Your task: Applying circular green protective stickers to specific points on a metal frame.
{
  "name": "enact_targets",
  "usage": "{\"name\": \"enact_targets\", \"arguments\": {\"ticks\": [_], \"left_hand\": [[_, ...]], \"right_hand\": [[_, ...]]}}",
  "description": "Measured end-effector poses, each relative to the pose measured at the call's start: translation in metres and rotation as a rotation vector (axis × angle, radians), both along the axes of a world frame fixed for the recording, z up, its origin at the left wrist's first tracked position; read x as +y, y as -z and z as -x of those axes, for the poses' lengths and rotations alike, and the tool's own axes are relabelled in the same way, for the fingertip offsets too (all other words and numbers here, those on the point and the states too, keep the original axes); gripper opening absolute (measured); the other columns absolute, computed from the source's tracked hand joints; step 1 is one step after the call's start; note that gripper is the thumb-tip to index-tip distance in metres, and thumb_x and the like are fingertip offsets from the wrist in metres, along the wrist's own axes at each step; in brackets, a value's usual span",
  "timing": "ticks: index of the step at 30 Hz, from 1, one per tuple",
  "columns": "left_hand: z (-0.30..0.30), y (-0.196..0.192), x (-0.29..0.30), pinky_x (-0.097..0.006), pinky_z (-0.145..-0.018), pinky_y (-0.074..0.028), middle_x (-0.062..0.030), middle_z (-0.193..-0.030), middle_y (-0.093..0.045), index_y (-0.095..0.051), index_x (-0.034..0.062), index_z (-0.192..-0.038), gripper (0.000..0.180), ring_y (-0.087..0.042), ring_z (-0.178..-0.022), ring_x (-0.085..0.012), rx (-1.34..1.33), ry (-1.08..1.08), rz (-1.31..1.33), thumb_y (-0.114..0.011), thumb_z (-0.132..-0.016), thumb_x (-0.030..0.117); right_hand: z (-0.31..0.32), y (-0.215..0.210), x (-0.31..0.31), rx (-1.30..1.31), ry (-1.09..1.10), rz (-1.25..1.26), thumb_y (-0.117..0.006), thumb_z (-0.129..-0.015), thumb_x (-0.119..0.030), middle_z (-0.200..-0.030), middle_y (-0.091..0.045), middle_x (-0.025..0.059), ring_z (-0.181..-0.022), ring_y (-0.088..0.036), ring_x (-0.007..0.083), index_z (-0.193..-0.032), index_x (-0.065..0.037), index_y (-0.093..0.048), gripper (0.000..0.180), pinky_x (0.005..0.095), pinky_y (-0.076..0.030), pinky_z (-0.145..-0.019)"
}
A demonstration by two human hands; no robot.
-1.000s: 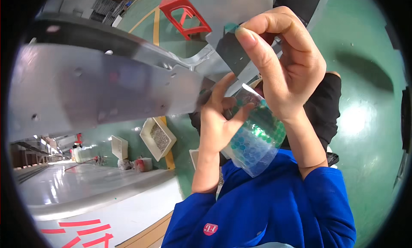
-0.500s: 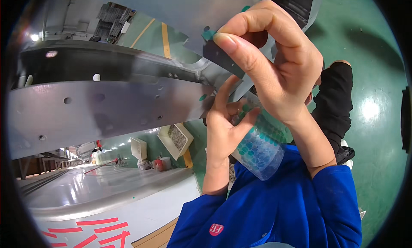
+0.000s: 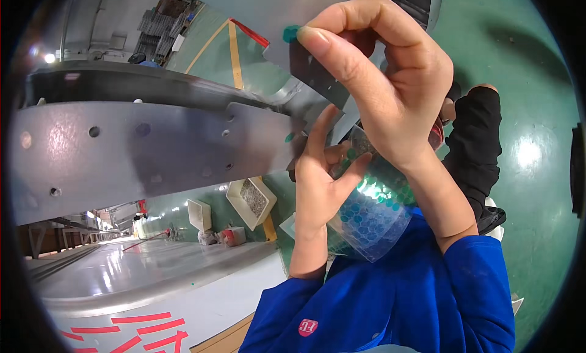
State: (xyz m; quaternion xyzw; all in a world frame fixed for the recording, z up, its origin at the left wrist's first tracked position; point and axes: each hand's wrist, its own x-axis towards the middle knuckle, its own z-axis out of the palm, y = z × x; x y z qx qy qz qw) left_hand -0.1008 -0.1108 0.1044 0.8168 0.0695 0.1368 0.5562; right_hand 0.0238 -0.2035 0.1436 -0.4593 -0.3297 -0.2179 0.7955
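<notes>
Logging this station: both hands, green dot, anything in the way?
Right hand pinches green dot, grey metal behind it. Left hand holds clear dot sheet. Right hand hides part of the sheet.

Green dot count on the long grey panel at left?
1: green dot near the right end of the grey panel, beside the left hand; others may be hidden behind it.

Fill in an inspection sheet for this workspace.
Surface: long grey metal panel with round holes.
Job's things: small green round disc; clear plastic sheet dotted with green circles.
Clutter: open white plastic bin holding grey bits; flat red strips on a white surface.
Left hand: holds the sheet, thumb across it.
Right hand: pinches the disc between thumb and forefinger.
Cables: nothing clearly seen.
Surroundings: glossy green floor, yellow lines.
</notes>
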Motion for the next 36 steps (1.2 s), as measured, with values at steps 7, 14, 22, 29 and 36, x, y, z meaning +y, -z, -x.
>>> {"name": "enact_targets", "arguments": {"ticks": [7, 14, 22, 29, 36], "left_hand": [[-0.003, -0.005, -0.006, -0.025, -0.079, -0.049, -0.0179, -0.085, -0.072, -0.035, -0.0055, -0.140, 0.075, -0.068, -0.087, -0.0143, 0.012, -0.010, 0.079, -0.072, -0.076, -0.002], [-0.006, -0.004, -0.005, -0.025, -0.079, -0.049, -0.0171, -0.086, -0.072, -0.035, -0.0038, -0.141, 0.075, -0.068, -0.087, -0.0142, 0.006, 0.009, 0.080, -0.072, -0.075, -0.001], [-0.011, -0.004, -0.007, -0.023, -0.073, -0.049, -0.0131, -0.075, -0.071, -0.036, -0.0029, -0.141, 0.075, -0.067, -0.075, -0.0117, 0.032, 0.019, 0.039, -0.071, -0.074, -0.001], [-0.016, -0.004, -0.011, -0.023, -0.067, -0.049, -0.0118, -0.073, -0.070, -0.037, -0.0020, -0.140, 0.075, -0.064, -0.068, -0.0093, 0.025, 0.028, -0.022, -0.070, -0.073, -0.002], [-0.024, -0.008, -0.013, -0.022, -0.064, -0.048, -0.0093, -0.076, -0.068, -0.041, -0.0003, -0.139, 0.075, -0.060, -0.062, -0.0070, 0.084, -0.007, -0.125, -0.072, -0.070, 0.000]], "right_hand": [[-0.002, 0.002, -0.001, 0.010, -0.023, -0.039, -0.071, -0.080, 0.000, -0.076, -0.062, 0.0046, -0.063, -0.056, 0.0058, -0.087, 0.003, -0.068, 0.008, 0.0194, -0.044, -0.055], [-0.005, 0.002, -0.004, 0.004, -0.024, -0.048, -0.071, -0.081, 0.000, -0.076, -0.061, 0.0042, -0.063, -0.056, 0.0056, -0.087, 0.003, -0.068, 0.008, 0.0194, -0.043, -0.054], [-0.009, 0.002, -0.007, -0.012, 0.045, -0.054, -0.071, -0.080, 0.001, -0.075, -0.061, 0.0032, -0.062, -0.055, 0.0048, -0.086, 0.003, -0.067, 0.008, 0.0187, -0.043, -0.055], [-0.013, 0.002, -0.008, -0.022, 0.142, -0.049, -0.076, -0.079, -0.003, -0.073, -0.060, 0.0017, -0.059, -0.054, 0.0035, -0.085, 0.003, -0.066, 0.013, 0.0180, -0.042, -0.053], [-0.018, -0.008, -0.019, 0.077, 0.198, 0.026, -0.081, -0.078, -0.012, -0.065, -0.054, -0.0018, -0.056, -0.048, 0.0024, -0.085, -0.001, -0.056, 0.028, 0.0176, -0.039, -0.051]]}}
